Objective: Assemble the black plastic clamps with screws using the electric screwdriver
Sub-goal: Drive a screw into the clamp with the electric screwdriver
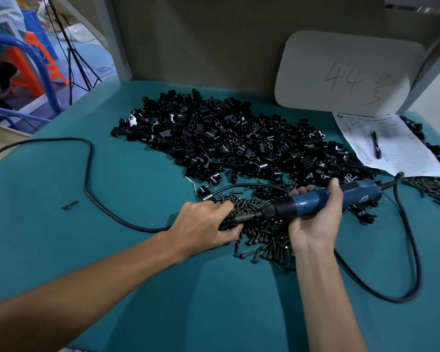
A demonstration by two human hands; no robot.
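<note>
Left hand [203, 224] pinches a clamp [226, 223], right hand [315, 224] grips the electric screwdriver [310, 203] just beside it — any wobble and the bit [248, 216] probably slips off.

Cool, even light from above, fairly bright on the teal table [61, 224]. Soft, broad shadows spread nearer the camera than the grip, between both forearms. Right of the grip, there's a dull sheen on the electric screwdriver [313, 201] in the right hand [318, 222]. Beyond the left hand [203, 224] gripping a black clamp [229, 222], tiny glints speckle the clamp pile [226, 138]. Far edges bow, and the upper-left background is soft.
</note>
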